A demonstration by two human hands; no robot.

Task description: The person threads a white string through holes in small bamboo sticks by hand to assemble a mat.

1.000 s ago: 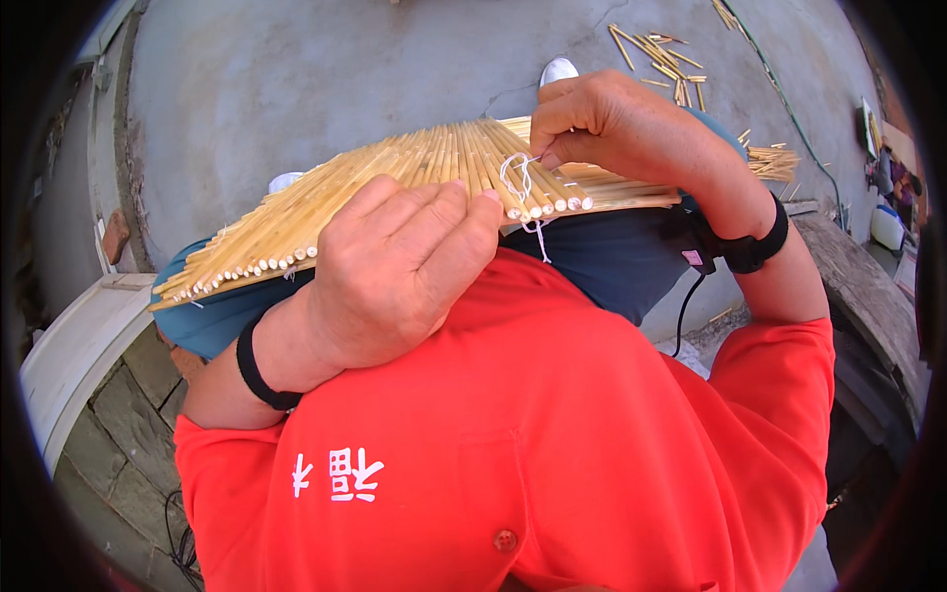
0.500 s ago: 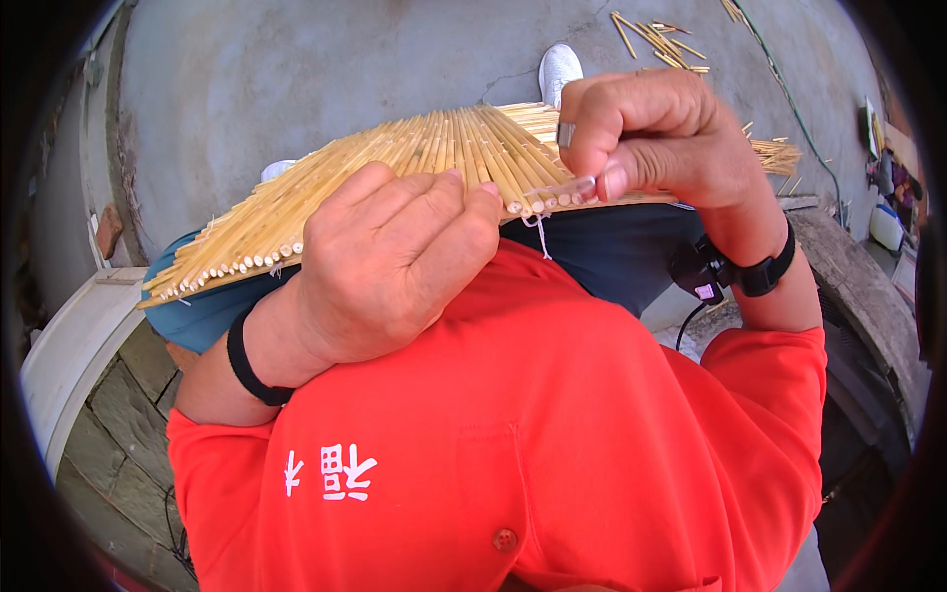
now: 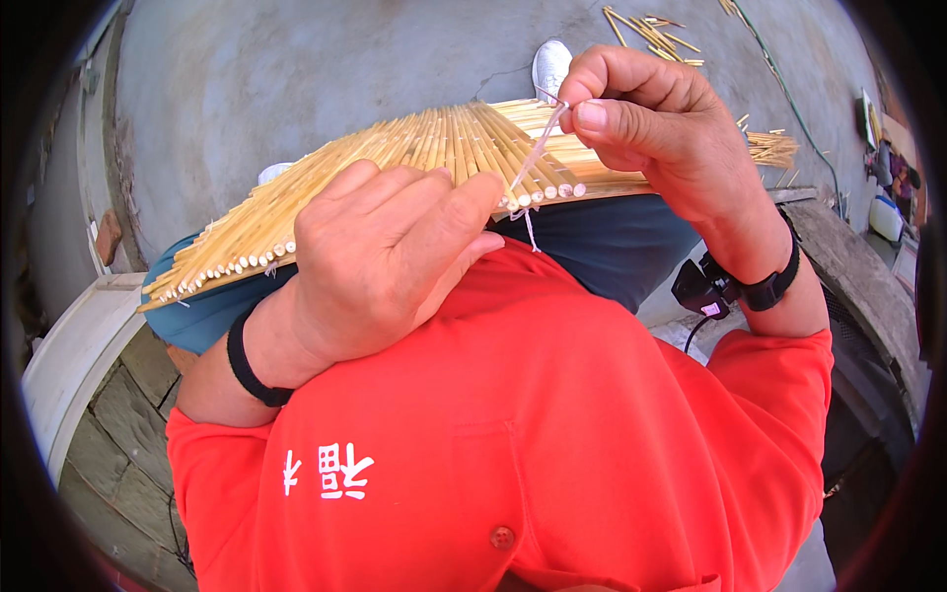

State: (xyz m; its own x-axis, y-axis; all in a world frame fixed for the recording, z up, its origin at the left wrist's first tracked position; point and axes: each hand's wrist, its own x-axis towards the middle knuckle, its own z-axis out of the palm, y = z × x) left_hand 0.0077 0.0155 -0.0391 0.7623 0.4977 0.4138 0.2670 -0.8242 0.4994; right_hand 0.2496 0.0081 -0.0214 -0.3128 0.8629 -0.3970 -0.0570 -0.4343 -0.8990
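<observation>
Thing in work: a mat of slender straw-yellow sticks (image 3: pixel 449 148), lying across the person's lap over dark blue trousers (image 3: pixel 602 232). The sticks are set side by side and fan out to the left; their cut ends, pale and round, form an uneven row along the near edge. White thread (image 3: pixel 536 156) rises from the near edge toward the right; a short loose end hangs below the stick ends.

Left hand (image 3: pixel 395 247): curled over the near edge, holding the sticks there; its fingertips are partly hidden. Right hand (image 3: pixel 646 118): raised above the mat's right part, thumb and forefinger pinched on the thread. A fine dark tip shows at the pinch; cannot tell whether needle or thread end.

Surface and room: grey, smooth floor (image 3: pixel 296 69) with a thin crack near a white shoe (image 3: pixel 549 71). Loose sticks (image 3: pixel 656 37) scattered on it at upper right; a denser bundle (image 3: pixel 772 150) lies nearer. Green hose (image 3: pixel 789 109) runs past both. Left side: reddish brick (image 3: pixel 109 237), pale curved ledge (image 3: pixel 74 340), stone slabs (image 3: pixel 128 424). Right side: weathered plank (image 3: pixel 858 266), white container (image 3: pixel 885 223).
</observation>
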